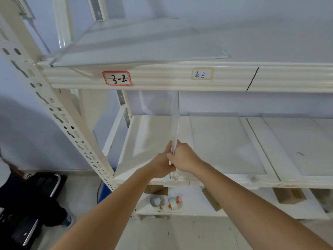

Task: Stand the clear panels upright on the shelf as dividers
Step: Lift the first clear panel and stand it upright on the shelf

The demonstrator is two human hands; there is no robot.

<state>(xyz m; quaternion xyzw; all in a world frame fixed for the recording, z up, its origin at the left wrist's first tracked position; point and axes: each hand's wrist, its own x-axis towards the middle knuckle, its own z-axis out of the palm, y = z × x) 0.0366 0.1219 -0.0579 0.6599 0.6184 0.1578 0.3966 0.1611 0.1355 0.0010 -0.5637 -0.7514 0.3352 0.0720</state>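
Two bare forearms reach in from the lower frame; no sleeves show, left hand [162,164] and right hand [183,157] unadorned.

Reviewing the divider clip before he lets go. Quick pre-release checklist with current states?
1. Both hands on panel: ok, left hand and right hand clamp the near edge of the upright panel.
2. Panel vertical: ok, seen edge-on.
3. Top against upper shelf beam: cannot tell, it is hidden behind the beam.
4. Bottom seated on middle shelf: cannot tell, hands cover it.
5. Next panel available: ok, flat panel lies on the shelf to the right.
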